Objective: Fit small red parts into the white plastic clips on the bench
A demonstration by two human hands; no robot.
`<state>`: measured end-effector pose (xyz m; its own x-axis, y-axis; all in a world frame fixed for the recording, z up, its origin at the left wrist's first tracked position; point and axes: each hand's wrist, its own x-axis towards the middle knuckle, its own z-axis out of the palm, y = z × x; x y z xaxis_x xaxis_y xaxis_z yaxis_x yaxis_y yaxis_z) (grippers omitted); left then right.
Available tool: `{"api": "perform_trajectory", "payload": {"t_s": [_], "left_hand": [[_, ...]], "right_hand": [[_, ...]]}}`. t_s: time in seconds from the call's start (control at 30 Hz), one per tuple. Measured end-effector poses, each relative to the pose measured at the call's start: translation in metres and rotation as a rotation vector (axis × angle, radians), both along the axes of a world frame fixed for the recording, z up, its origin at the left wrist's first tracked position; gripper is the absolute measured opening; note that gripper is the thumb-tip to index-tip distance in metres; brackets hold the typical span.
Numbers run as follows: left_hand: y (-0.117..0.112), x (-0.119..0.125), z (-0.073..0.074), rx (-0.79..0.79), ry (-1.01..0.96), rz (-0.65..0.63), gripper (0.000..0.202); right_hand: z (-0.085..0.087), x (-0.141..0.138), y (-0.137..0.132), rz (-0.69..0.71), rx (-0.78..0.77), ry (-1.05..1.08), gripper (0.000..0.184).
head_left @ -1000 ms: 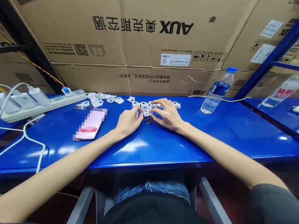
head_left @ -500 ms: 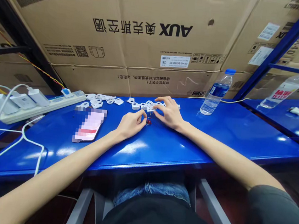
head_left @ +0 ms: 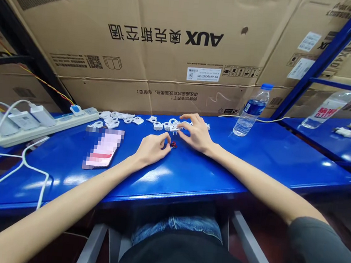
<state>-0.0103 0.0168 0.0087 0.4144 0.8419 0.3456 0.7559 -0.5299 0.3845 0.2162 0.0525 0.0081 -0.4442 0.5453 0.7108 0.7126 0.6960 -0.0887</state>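
Note:
My right hand (head_left: 196, 134) curves over the row of white pieces, its thumb and fingertips closed on a white plastic plug piece (head_left: 173, 128). Thin metal pins point down from that piece toward me. Just to the left, my left hand (head_left: 152, 149) has its thumb and index finger brought together in a pinch. Whatever is between those fingertips is too small to make out. Right beside them lies a little heap of small red parts (head_left: 174, 145) on the blue table (head_left: 196, 173). Part of the white row is hidden behind my right hand.
More white plastic pieces (head_left: 112, 120) lie at the back left. A phone (head_left: 104, 149), a power strip (head_left: 46, 130) with chargers and white cables occupy the left side. A water bottle (head_left: 251, 112) stands right; another bottle (head_left: 326, 110) is farther right. A large cardboard box (head_left: 156, 73) rises behind.
The view has shifted slightly. My left fingertips are a little lower, beside the red parts. My right hand stays at the white plug piece, whose pins now show more plainly.

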Motion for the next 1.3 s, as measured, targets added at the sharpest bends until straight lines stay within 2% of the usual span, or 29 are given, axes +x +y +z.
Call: {"api": "perform_trajectory", "payload": {"t_s": [0.1,0.2,0.37,0.5,0.67,0.93,1.3], "left_hand": [[-0.003,0.001,0.002,0.001,-0.005,0.028,0.012],[-0.004,0.001,0.002,0.004,0.004,0.001,0.007],[-0.005,0.000,0.001,0.025,0.099,-0.163,0.005],[-0.007,0.000,0.002,0.025,0.133,-0.219,0.006],[-0.008,0.000,0.004,0.026,0.163,-0.214,0.006],[-0.008,-0.001,0.001,0.045,0.183,-0.224,0.006],[-0.008,0.000,0.003,0.033,0.188,-0.224,0.009]], "right_hand": [[0.003,-0.008,0.003,0.022,-0.013,0.048,0.018],[0.008,-0.022,0.008,0.056,-0.034,0.070,0.018],[0.016,-0.053,0.027,0.098,-0.184,0.101,0.016],[0.020,-0.081,0.050,0.077,-0.342,0.060,0.019],[0.015,-0.105,0.068,0.047,-0.407,-0.044,0.017],[0.006,-0.108,0.069,0.013,-0.407,-0.125,0.017],[0.017,-0.100,0.062,0.024,-0.384,-0.110,0.022]]}}
